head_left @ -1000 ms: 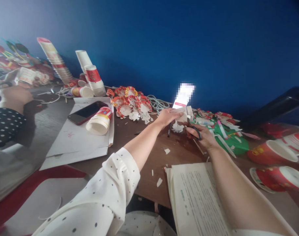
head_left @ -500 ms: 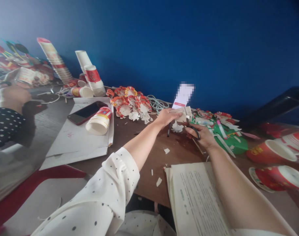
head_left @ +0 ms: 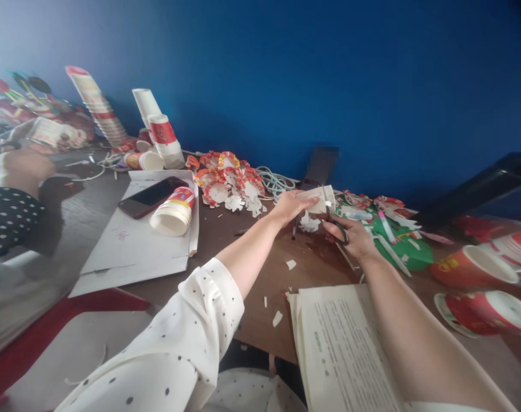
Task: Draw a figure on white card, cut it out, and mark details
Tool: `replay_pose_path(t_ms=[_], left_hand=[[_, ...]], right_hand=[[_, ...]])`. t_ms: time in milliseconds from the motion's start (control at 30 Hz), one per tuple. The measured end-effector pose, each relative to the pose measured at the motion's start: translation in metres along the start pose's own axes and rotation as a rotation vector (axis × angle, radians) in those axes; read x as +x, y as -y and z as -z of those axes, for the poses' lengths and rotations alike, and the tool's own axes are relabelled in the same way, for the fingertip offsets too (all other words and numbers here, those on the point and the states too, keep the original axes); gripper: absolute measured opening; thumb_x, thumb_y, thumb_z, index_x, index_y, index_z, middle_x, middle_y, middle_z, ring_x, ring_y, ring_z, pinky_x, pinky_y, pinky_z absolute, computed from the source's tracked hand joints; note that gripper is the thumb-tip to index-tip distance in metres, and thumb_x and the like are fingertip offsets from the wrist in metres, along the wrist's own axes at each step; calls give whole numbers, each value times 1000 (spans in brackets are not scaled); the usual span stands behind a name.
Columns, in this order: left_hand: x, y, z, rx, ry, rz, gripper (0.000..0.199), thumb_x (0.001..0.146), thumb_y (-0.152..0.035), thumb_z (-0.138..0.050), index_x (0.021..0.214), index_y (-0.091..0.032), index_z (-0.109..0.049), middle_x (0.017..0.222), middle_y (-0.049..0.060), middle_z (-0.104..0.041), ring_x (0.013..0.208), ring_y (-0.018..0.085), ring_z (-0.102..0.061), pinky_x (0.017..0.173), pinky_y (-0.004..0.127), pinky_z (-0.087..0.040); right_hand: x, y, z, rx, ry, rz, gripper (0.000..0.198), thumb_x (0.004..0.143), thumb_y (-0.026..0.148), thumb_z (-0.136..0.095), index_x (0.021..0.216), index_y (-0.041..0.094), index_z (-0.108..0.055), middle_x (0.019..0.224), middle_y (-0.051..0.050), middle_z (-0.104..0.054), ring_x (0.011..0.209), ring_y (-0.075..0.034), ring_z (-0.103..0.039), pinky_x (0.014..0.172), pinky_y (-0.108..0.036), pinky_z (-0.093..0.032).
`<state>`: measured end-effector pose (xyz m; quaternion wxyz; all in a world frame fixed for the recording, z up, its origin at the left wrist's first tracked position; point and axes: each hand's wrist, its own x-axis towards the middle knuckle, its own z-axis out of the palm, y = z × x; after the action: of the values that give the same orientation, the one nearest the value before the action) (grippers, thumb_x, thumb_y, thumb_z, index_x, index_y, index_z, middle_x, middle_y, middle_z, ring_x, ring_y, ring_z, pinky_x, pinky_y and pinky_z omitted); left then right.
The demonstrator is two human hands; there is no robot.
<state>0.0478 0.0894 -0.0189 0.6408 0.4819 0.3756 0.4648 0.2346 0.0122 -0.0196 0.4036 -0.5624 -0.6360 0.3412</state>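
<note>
Paper cup (head_left: 324,196) sits pinched in the left hand (head_left: 293,205); the right hand (head_left: 355,236) grips scissors (head_left: 344,233).

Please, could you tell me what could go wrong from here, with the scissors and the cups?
The scissors in the right hand are close to the left hand holding the white paper cup, so a slip might nick that hand. The tall stack of paper cups appears to lean, so a bump might topple it.

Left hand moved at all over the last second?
No, not visibly: the left hand keeps the same spot to the right of the pile of cut paper cups.
</note>
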Motion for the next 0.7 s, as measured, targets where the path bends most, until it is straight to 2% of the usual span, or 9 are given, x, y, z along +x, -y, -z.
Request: replay_pose_path(t_ms=[233,333,400,500,600,700], left_hand=[[2,5,-1,-24,35,-30,36,74,-35,-86,98,-12,-74,77,5,-72,68,13,-63,72,28,-50],[4,9,-1,-35,10,-40,33,73,-32,-86,96,-12,-73,77,4,-71,67,12,-61,72,27,-48],[5,11,-1,-20,-3,-35,31,73,-31,-85,94,-12,-72,75,3,-70,65,11,-59,70,26,-47],[3,13,0,10,-8,-55,30,73,-35,-84,89,-13,-72,69,0,-66,59,9,-54,62,24,-43],[2,15,3,24,-28,-78,34,75,-44,-81,91,-15,-72,71,1,-67,61,11,-57,64,24,-46],[4,13,5,20,-118,-106,40,87,-53,-67,103,-17,-72,89,5,-73,81,16,-66,80,29,-52]], right_hand=[[-4,15,-3,-23,-9,-43,43,75,61,-72,88,21,-79,56,1,-56,58,-16,-48,61,-32,-40],[-6,16,-6,3,-20,-40,38,76,59,-71,82,22,-76,56,1,-55,59,-16,-48,60,-32,-38],[-6,14,-8,18,-31,-30,36,77,59,-70,70,23,-71,55,1,-54,58,-16,-47,60,-32,-37],[-6,11,-11,38,-35,-31,44,77,60,-71,55,23,-60,54,0,-54,56,-15,-45,59,-31,-37],[-5,9,-15,86,-48,-51,45,75,61,-73,55,23,-60,54,0,-53,56,-15,-46,58,-31,-38],[-4,6,-18,191,-131,-94,41,71,63,-76,64,23,-67,56,0,-55,55,-16,-47,53,-31,-37]])
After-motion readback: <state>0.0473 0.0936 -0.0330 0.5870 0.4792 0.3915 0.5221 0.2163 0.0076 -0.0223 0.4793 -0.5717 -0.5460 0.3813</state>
